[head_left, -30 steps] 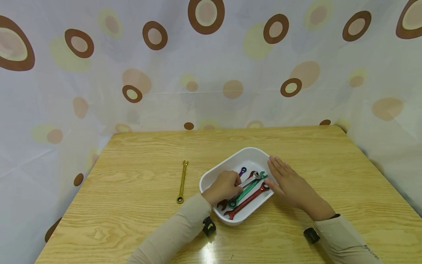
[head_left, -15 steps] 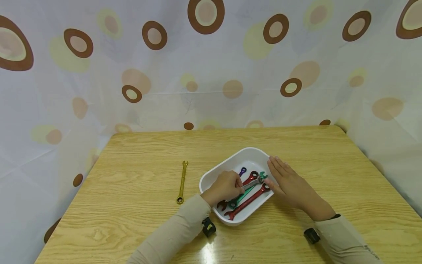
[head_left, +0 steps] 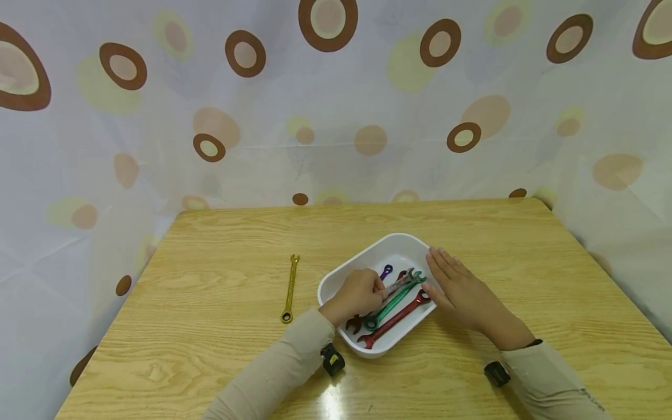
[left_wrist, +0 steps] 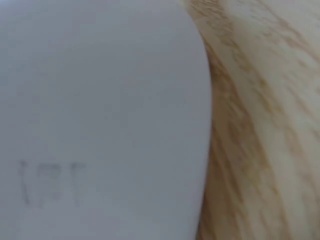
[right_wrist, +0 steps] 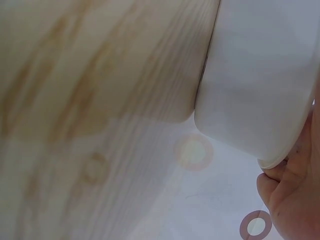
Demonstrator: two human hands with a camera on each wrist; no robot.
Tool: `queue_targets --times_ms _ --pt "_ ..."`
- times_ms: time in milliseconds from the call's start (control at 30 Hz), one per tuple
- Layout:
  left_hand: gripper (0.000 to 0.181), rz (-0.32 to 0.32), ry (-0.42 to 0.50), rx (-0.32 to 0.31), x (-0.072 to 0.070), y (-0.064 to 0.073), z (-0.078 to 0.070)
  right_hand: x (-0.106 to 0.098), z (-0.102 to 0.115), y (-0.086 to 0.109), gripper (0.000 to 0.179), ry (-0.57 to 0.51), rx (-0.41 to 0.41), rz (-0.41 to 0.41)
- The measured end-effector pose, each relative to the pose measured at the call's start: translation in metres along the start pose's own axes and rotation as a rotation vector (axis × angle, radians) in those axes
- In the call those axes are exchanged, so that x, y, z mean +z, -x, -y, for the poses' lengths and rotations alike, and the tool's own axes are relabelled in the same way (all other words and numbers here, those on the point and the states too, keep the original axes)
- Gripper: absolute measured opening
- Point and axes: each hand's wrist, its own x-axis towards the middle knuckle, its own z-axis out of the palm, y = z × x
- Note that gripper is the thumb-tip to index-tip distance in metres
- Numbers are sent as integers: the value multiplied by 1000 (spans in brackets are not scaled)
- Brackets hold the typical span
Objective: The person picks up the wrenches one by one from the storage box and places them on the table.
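Gap between gold wrench (head_left: 291,287) and tray (head_left: 389,249)

- The tabletop (head_left: 220,356) is pale yellow-brown with wood grain, its far corners rounded; a bright reflection shows near the front.
- 1 gold wrench (head_left: 290,290) lies flat on the left, ring end nearer the viewer.
- 1 white tub (head_left: 336,281) sits angled, right of the wrench, apart from it.

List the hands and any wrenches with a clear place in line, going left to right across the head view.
Gold wrench → left hand → exposed end of the silver wrench it holds → right hand.
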Motion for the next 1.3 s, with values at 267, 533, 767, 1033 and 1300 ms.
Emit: queue_targets --times_ms 267,533,767,1033,1300 --pt "9 -60 157 -47 -1 -1 0 0 0 2 65 0 3 9" --pt "11 -97 321 -94 -4 -1 -1 0 0 3 65 -3 13 6" --pt "12 -171 482 -95 -11 -1 -2 0 1 3 64 3 14 2" --pt "16 -198 676 -142 -31 6 -9 -3 2 4 64 -11 16 6" --pt "19 -223 777 -124 -59 15 -1 -5 1 4 65 -22 22 15"
